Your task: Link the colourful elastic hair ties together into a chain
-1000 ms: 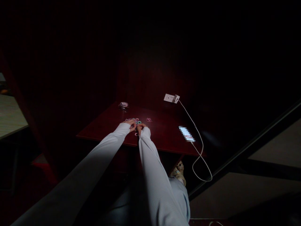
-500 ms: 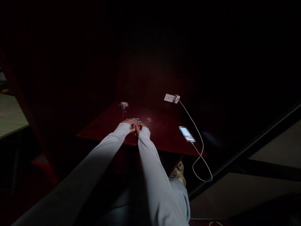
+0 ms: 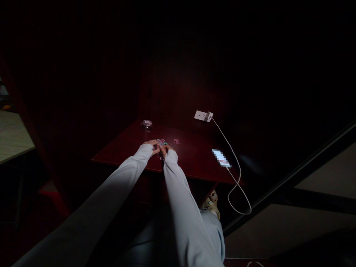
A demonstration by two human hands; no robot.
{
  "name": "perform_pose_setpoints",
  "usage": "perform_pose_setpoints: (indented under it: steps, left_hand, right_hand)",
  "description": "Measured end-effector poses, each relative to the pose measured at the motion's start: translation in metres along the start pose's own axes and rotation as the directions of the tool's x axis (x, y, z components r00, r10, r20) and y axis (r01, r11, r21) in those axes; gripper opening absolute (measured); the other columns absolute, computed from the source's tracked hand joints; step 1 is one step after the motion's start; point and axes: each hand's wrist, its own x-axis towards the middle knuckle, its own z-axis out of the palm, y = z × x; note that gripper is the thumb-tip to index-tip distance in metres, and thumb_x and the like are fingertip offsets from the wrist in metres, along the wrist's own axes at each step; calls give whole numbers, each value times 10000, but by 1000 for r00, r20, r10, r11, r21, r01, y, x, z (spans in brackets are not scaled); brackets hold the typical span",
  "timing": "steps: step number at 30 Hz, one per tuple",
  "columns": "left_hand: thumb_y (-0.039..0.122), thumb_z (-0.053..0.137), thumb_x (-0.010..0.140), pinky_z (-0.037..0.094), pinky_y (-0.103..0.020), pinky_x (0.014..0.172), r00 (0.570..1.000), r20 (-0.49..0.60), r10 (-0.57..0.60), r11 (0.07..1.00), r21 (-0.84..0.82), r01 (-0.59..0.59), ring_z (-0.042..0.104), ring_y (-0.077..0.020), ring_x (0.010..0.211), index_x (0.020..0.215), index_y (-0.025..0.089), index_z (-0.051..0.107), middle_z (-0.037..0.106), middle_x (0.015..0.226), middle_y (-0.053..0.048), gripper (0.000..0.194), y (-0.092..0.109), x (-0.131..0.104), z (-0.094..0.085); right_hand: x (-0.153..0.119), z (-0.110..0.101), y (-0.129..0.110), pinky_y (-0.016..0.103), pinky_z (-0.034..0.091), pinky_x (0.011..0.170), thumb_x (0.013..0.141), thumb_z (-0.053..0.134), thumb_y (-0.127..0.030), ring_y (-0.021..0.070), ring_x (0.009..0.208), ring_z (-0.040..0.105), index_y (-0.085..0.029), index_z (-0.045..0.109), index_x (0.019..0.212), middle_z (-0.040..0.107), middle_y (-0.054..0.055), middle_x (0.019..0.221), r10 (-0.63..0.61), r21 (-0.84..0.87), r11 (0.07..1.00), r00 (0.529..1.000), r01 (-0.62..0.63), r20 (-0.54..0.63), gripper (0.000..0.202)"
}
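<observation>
Small coloured elastic hair ties (image 3: 162,141), pink, green and purple, lie in a little pile on the dark red table (image 3: 119,152). My left hand (image 3: 152,144) rests at the pile's left side, fingers stretched and nothing visibly gripped. From the right, my right hand (image 3: 166,149) curves around the near side of the same pile, its fingers slightly bent and apart. The two thumbs come close together, and part of the pile is hidden by the hands. A separate pink clump of hair ties (image 3: 177,141) lies to the right.
A clear round jar (image 3: 147,124) stands at the table's back left. To the right lies a lit phone (image 3: 221,158), joined by a white cable (image 3: 232,150) to a charger in the wall socket (image 3: 203,116). Dark panels rise behind and at the left.
My left hand has shifted slightly left, and its thumb now stands a little farther from my right hand. More of the hair-tie pile shows. My right hand has hardly moved.
</observation>
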Motion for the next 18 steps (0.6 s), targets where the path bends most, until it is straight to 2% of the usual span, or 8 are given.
perform_pose_setpoints:
  steps: [4, 7, 10, 12, 16, 18]
  left_hand:
    - [254, 733, 830, 536, -339, 963, 998, 19, -52, 999, 5, 52, 721, -237, 1088, 723, 230, 667, 799, 1095, -42, 128, 6, -1, -4]
    - [268, 787, 791, 511, -377, 1023, 997, 29, -70, 998, 10, 70, 681, -275, 1217, 712, 238, 659, 796, 1184, -41, 154, 9, -2, -8]
    - [297, 816, 761, 497, -371, 1002, 998, 25, -64, 998, 28, 63, 663, -284, 1249, 691, 242, 630, 801, 1186, -24, 206, 10, -3, -11]
    - [305, 815, 755, 482, -361, 981, 998, 19, -61, 997, 45, 60, 666, -280, 1230, 665, 238, 600, 810, 1115, -16, 243, 10, -4, -12]
    - [307, 780, 768, 460, -354, 916, 996, 55, -71, 994, 88, 66, 699, -252, 1040, 627, 232, 565, 788, 912, -15, 267, 12, -3, -13]
    - [303, 759, 772, 451, -351, 898, 994, 71, -77, 991, 119, 69, 695, -241, 997, 630, 232, 569, 779, 892, -13, 248, 13, -3, -14]
  right_hand:
    - [-5, 2, -2, 245, 534, 920, 1078, 495, -414, 188, 1073, 716, -286, 789, 1081, 802, 33, 1102, -108, -174, 978, 994, 112, 31, 321]
    - [-7, 5, -4, 264, 532, 923, 1086, 469, -367, 208, 1079, 720, -264, 783, 1131, 807, 64, 1090, -108, -292, 950, 994, 111, 27, 333]
    - [-8, 7, -5, 279, 531, 906, 1099, 433, -351, 224, 1052, 733, -220, 781, 1141, 808, 109, 1073, -108, -345, 934, 994, 97, -14, 374]
    - [-8, 7, -6, 279, 531, 871, 1109, 406, -351, 228, 1015, 742, -203, 783, 1107, 807, 124, 1043, -98, -342, 936, 994, 80, -36, 406]
    - [-7, 6, -7, 253, 516, 787, 1106, 429, -363, 212, 936, 744, -207, 779, 992, 801, 108, 974, -59, -304, 952, 998, 49, -25, 400]
    - [-7, 5, -8, 245, 506, 773, 1113, 408, -367, 201, 924, 740, -207, 770, 957, 798, 101, 958, -46, -300, 953, 999, 36, -26, 425]
